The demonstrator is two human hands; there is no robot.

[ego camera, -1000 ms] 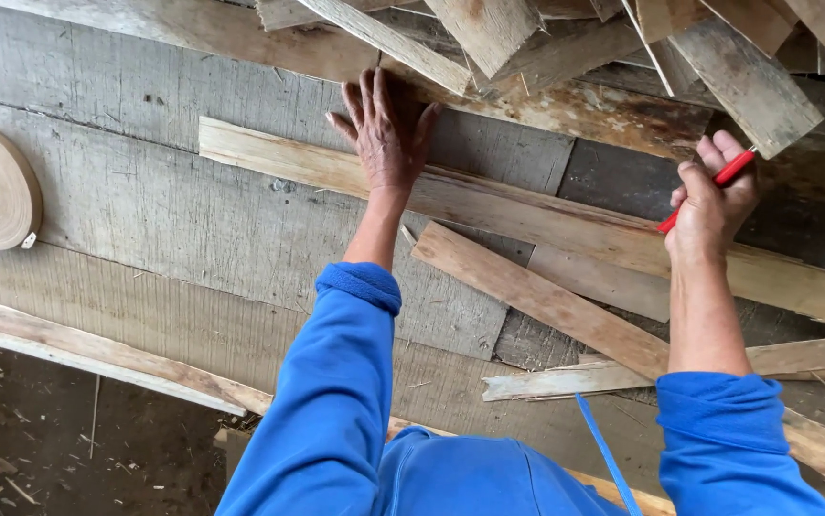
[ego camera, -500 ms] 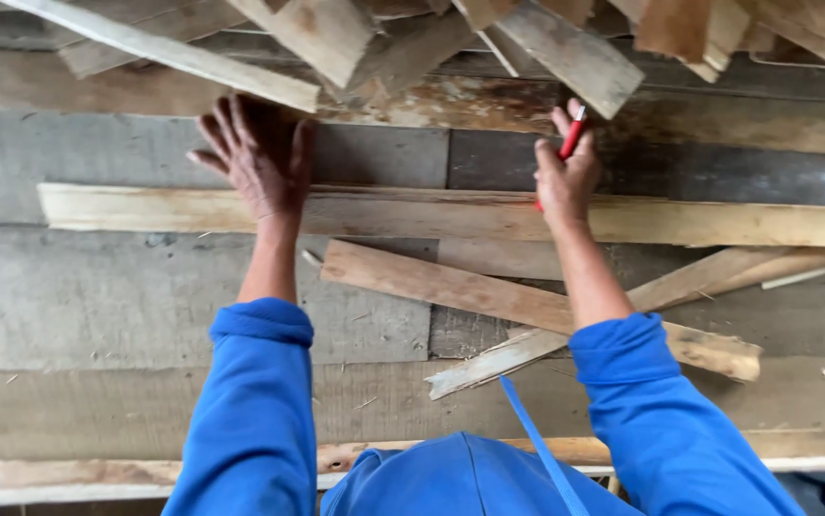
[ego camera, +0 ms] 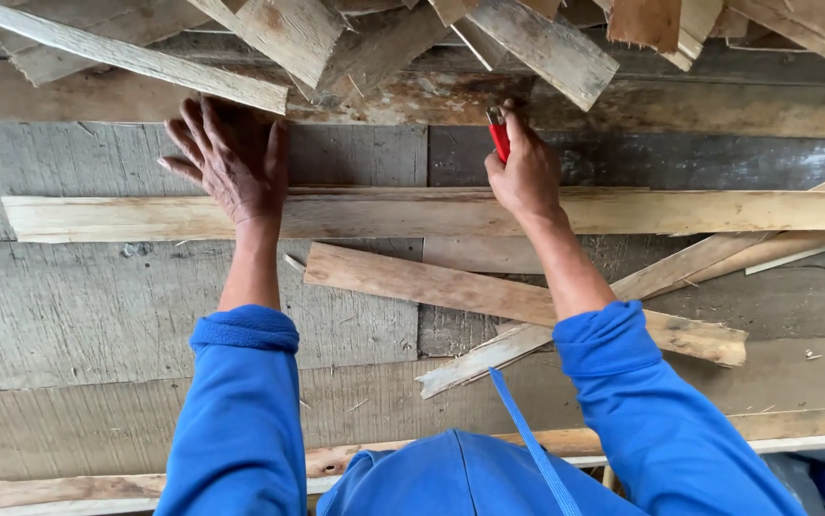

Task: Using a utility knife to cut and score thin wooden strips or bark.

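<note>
A long pale wooden slat (ego camera: 412, 214) lies across the worn plank bench. My left hand (ego camera: 231, 161) rests flat on its left part, fingers spread. Further right on the same slat, my right hand (ego camera: 525, 172) grips a red marker (ego camera: 499, 136) whose tip points up and away from me. Both arms wear blue sleeves.
A shorter board (ego camera: 489, 294) and thin strips (ego camera: 708, 258) lie crossed below the slat. A heap of rough offcuts (ego camera: 355, 38) crowds the bench's far edge. The grey plank bench top (ego camera: 78, 315) spreads to the left; a wooden rail (ego camera: 40, 487) runs along its near edge.
The view has swung so the slat now lies level across the frame. Both hands stay on the slat, and the roll seen at far left has left the view.
</note>
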